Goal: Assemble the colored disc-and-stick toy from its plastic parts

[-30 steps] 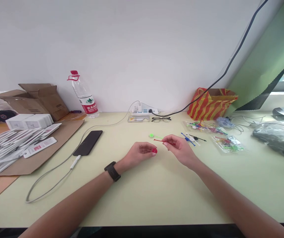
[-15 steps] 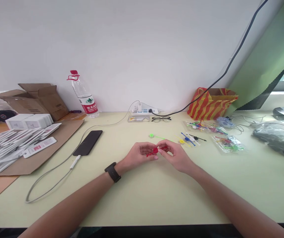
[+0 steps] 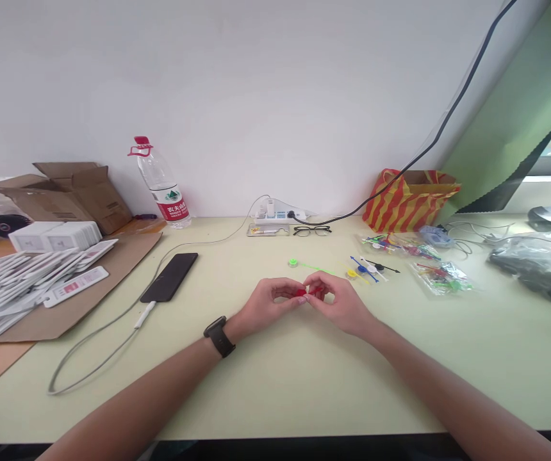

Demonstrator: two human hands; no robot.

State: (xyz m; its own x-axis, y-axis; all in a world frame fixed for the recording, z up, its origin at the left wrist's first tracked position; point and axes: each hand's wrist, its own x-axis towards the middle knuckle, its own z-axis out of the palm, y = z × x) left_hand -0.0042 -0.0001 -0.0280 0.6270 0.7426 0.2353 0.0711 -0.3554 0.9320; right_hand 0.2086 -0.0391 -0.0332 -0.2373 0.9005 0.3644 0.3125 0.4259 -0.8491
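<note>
I have the red piece (image 3: 308,292) pinched between my left hand (image 3: 266,302) and right hand (image 3: 339,301), fingertips touching; it is so small that a slip could drop it among the loose sticks (image 3: 366,269) just beyond my right hand.

Left forearm: bare, enters from the lower left edge and runs diagonally up toward the centre. A dark band sits on its wrist.

Left hand (image 3: 268,299): knuckles up, fingers curled inward, fingertips pinched together at its right side.

Right forearm: bare, enters from the lower right corner and runs diagonally up toward the centre.

Right hand (image 3: 340,301): back of the hand facing up, fingers bent, thumb and forefinger closed at its left side.

Both hands: fingertips meet in the middle, touching or nearly so; both low, close over the surface below; wrists angled inward.
</note>
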